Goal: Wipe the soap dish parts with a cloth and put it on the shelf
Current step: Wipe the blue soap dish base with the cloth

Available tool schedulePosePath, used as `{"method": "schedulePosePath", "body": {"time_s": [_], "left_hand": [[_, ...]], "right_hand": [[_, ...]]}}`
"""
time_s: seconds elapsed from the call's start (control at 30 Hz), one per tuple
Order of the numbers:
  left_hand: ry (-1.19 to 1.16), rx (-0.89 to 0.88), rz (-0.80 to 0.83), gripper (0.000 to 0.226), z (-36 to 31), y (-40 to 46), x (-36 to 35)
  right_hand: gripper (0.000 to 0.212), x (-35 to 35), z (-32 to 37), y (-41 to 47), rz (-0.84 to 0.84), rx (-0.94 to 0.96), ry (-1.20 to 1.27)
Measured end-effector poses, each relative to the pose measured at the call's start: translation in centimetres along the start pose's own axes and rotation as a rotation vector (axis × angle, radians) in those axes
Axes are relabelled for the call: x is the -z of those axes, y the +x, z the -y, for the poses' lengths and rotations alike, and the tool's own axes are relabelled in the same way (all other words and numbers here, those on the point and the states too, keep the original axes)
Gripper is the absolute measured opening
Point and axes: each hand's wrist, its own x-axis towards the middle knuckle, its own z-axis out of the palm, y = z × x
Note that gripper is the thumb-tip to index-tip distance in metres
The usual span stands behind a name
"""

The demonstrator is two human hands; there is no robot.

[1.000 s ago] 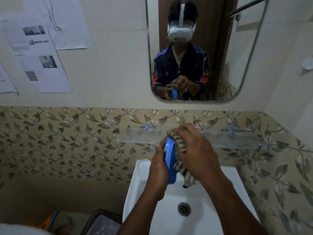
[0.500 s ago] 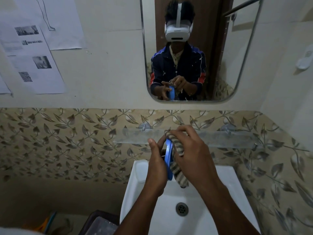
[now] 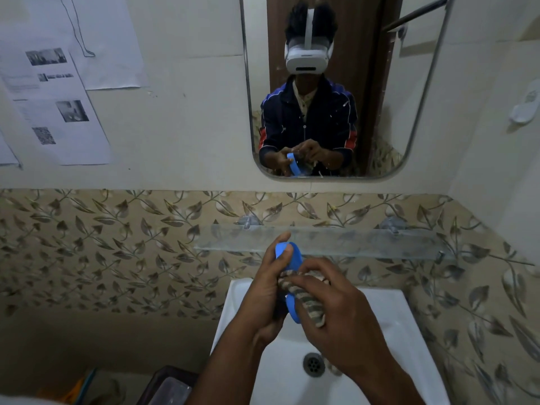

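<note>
Both hands raised over sink (image 3: pixel 388 323): left hand (image 3: pixel 267 290) grips soap dish part (image 3: pixel 287 255), right hand (image 3: pixel 336 314) presses cloth (image 3: pixel 309 305)

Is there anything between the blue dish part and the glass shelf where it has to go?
Nothing visible. The left hand holds the dish part just in front of the shelf, whose visible surface is bare. The right hand presses the cloth against it.

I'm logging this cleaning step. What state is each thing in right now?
blue soap dish part: held on edge above the basin, being wiped
striped cloth: bunched, pressed against the dish part
left hand: grips the dish part
right hand: grips the cloth
glass shelf: nothing on it
wash basin: no water visible, drain open
</note>
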Motion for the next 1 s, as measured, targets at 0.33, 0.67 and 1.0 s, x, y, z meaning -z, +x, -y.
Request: {"method": "schedulePosePath", "body": {"time_s": [0.33,0.67,1.0], "left_hand": [[0.015,-0.060,-0.184,0.039,-1.0,1.1,1.0],[0.018,-0.146,-0.197,0.051,-1.4,0.7,0.4],[0.032,-0.221,-0.232,0.027,-0.8,0.6,-0.5]], "right_hand": [[0.032,0.0,0.4,-1.9,-0.007,0.060,-0.152],[0.045,-0.2,0.7,-1.4,-0.023,0.102,-0.159],[0.049,-0.5,2.1,0.1,-0.080,-0.017,-0.047]]}}
